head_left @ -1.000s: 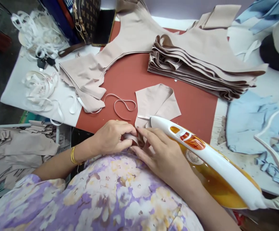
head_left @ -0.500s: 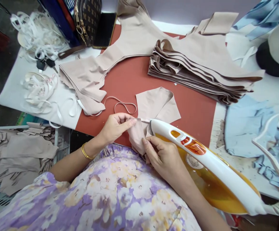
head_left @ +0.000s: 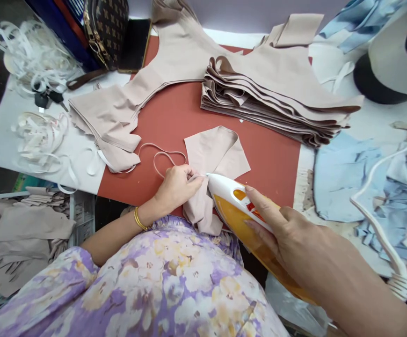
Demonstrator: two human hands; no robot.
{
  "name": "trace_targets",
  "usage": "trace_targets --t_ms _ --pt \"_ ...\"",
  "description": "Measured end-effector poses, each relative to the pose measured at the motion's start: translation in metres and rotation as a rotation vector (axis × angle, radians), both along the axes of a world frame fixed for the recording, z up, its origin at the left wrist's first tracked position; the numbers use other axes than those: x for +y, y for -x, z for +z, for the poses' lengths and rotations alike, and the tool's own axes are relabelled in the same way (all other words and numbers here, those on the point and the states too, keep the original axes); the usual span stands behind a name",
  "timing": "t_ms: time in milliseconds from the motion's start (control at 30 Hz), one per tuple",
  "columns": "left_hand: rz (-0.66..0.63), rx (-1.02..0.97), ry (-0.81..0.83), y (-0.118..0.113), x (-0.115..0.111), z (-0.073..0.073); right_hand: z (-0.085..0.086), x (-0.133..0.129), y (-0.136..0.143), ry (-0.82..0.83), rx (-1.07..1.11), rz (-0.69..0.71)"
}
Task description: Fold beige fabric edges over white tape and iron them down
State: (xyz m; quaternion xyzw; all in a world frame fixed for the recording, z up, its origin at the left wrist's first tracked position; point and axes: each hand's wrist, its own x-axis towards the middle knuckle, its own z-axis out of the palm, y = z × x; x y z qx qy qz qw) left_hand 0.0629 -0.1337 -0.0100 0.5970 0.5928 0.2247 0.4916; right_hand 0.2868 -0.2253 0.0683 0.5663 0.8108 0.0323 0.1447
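Observation:
My left hand [head_left: 179, 186] pinches the edge of a beige fabric piece [head_left: 213, 149] at the front of the red-brown board [head_left: 168, 119]. Part of that fabric lies flat on the board and part hangs over its front edge. My right hand [head_left: 277, 220] is wrapped round the handle of a white and amber clothes iron [head_left: 231, 215], index finger stretched along its top. The iron's tip rests at the fabric's edge, close by my left fingertips. A thin beige strip [head_left: 161, 150] curls on the board beyond my left hand.
A stack of folded beige pieces [head_left: 259, 103] lies at the back right, more beige fabric [head_left: 108, 117] at the left. White tape [head_left: 42, 135], keys [head_left: 47, 98], a brown bag [head_left: 107, 32] and a phone [head_left: 135, 44] sit left. Blue fabric [head_left: 347, 178] and the iron's cord [head_left: 372, 215] are right.
My right hand has let go of the beige fabric and taken hold of the iron's handle. My left hand still pinches the fabric. The whole view has shifted slightly.

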Motion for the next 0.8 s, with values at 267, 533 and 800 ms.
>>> trace_targets --t_ms 267,533,800 --pt "-0.046 0.252 -0.052 -0.006 0.001 0.000 -0.001 -0.001 0.000 -0.007 -0.023 0.085" --pt "-0.054 0.365 -0.024 -0.012 -0.003 0.005 0.003 0.003 -0.005 -0.049 0.028 0.180" --pt "-0.031 0.348 -0.011 -0.011 -0.001 0.003 0.001 0.001 -0.013 -0.044 0.088 0.173"
